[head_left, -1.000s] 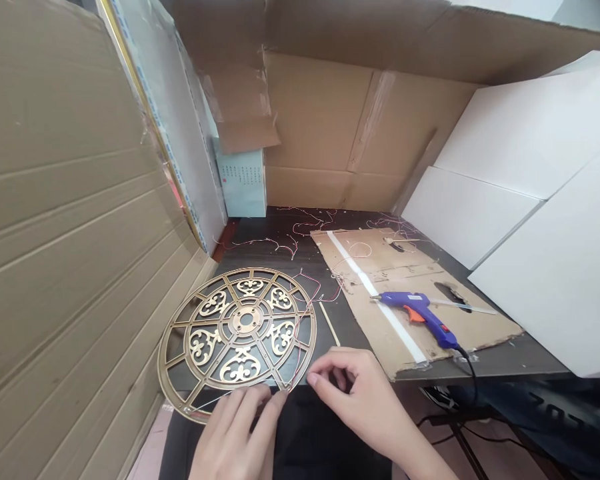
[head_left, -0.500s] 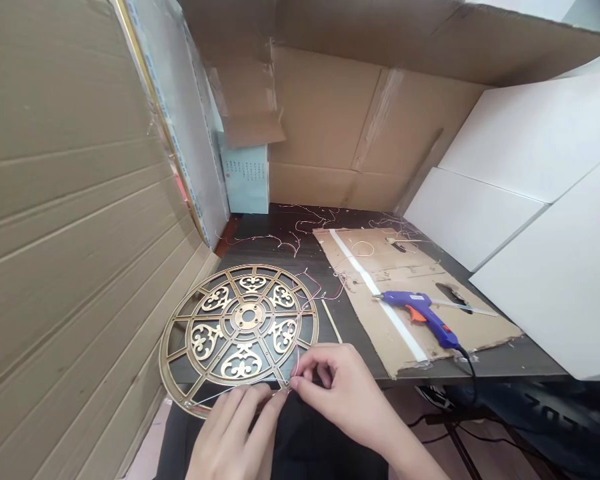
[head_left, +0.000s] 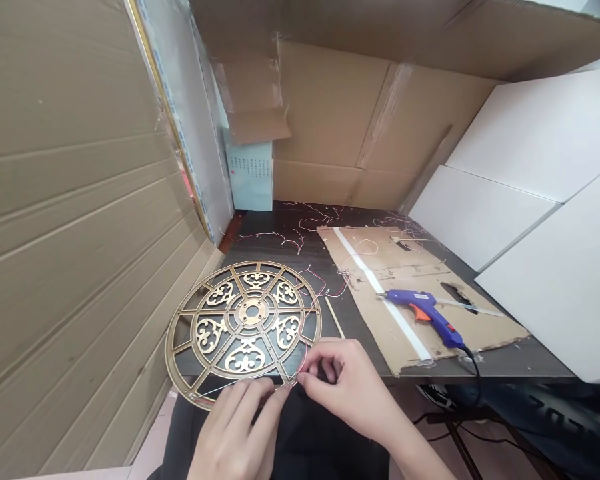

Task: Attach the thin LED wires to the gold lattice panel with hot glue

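A round, gold-coloured openwork metal frame (head_left: 253, 311) with scroll ornaments lies on the dark table and juts over its front edge. At the near rim, my left hand (head_left: 245, 427) is closed with its fingertips pinched by the frame. My right hand (head_left: 343, 383) pinches a thin red-and-white wire (head_left: 305, 355) close to the left fingertips. That wire trails up across the frame's right side onto the table. Another stretch of thin wire runs along the frame's near left rim to my left hand. What exactly sits between the left fingertips is hidden.
A purple glue gun (head_left: 427, 315) with an orange trigger lies on a cardboard sheet (head_left: 380, 267) at right. A thin stick (head_left: 335, 318) lies between frame and cardboard. Loose wires (head_left: 285, 239) scatter the table's back. White boxes (head_left: 520, 200) stand right; a cardboard wall (head_left: 90, 220) stands left.
The whole view has shifted slightly, so things appear a little further right. Both hands keep their pinch at the frame's near rim, with only small finger movement.
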Action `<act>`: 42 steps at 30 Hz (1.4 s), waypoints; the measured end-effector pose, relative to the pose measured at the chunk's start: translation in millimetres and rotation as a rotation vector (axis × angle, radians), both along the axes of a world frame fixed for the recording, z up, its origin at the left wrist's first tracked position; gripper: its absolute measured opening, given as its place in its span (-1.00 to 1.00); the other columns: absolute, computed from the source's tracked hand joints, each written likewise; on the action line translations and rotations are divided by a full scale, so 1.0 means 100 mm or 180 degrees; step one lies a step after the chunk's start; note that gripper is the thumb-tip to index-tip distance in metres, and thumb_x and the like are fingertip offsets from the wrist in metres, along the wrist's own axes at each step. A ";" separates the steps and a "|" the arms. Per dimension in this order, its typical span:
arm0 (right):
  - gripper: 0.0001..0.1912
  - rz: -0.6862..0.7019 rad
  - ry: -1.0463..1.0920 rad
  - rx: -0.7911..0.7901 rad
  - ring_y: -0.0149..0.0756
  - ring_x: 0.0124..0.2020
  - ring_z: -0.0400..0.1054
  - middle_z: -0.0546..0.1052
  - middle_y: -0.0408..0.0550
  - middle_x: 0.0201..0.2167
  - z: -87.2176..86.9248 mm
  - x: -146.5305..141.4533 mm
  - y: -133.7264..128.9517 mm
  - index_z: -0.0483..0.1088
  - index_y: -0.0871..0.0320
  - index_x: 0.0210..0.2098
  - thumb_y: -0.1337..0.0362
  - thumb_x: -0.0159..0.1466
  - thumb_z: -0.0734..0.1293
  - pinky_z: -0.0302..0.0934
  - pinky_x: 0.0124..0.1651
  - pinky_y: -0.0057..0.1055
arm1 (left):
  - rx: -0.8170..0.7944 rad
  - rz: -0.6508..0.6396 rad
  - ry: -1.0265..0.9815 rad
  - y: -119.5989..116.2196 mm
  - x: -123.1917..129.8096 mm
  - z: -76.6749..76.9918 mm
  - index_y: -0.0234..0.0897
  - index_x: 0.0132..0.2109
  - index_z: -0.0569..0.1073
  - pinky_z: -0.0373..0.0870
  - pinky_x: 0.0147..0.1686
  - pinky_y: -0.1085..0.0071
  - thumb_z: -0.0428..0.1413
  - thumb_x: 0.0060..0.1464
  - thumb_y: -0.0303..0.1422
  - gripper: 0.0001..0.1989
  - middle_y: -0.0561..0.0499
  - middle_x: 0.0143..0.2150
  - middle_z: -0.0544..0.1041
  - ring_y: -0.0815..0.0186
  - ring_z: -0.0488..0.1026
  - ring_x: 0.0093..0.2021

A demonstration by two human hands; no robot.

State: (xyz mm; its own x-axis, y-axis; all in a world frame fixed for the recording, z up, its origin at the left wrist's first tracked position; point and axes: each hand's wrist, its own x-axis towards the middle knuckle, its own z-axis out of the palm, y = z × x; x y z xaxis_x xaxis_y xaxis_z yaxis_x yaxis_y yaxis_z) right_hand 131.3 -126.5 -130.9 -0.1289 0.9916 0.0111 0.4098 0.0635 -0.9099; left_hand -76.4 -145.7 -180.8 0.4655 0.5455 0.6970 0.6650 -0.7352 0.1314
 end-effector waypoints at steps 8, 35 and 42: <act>-0.94 -0.0277 0.0666 -0.0188 -0.41 -0.45 0.10 0.32 -0.19 -0.49 -0.07 0.02 0.06 0.51 0.18 -0.42 0.35 0.08 0.37 -0.02 -0.40 -0.42 | 0.0034 -0.0018 -0.0075 0.00 0.01 0.02 -0.35 0.05 0.54 0.32 -0.09 0.33 0.04 0.23 -0.75 -0.62 -0.09 -0.10 0.54 0.26 0.40 -0.09; -0.61 -0.0802 0.2279 -0.0417 -0.53 -0.56 -0.16 0.16 -0.26 -0.56 0.09 0.42 0.11 0.48 0.18 -0.37 0.01 0.15 0.60 -0.34 -0.60 -0.54 | -0.0020 0.0000 0.0032 -0.02 0.00 0.05 -0.36 0.10 0.53 0.33 -0.07 0.30 0.05 0.21 -0.75 -0.60 -0.11 -0.07 0.52 0.23 0.41 -0.07; -0.61 -0.0993 0.2192 -0.0377 -0.52 -0.57 -0.20 0.06 -0.31 -0.61 0.08 0.52 0.15 0.48 0.19 -0.38 0.03 0.15 0.60 -0.35 -0.59 -0.54 | 0.0052 -0.0045 0.0057 -0.03 -0.04 0.12 -0.36 0.07 0.53 0.32 -0.09 0.32 0.00 0.26 -0.72 -0.63 -0.09 -0.10 0.53 0.26 0.40 -0.09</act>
State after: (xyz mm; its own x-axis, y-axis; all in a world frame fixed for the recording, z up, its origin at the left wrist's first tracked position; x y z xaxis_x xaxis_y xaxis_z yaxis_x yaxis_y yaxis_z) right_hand 183.5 -111.2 -123.2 0.1547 0.9805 -0.1212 -0.2694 -0.0762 -0.9600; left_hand -80.7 -148.5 -169.0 0.4857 0.5273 0.6972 0.6566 -0.7466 0.1073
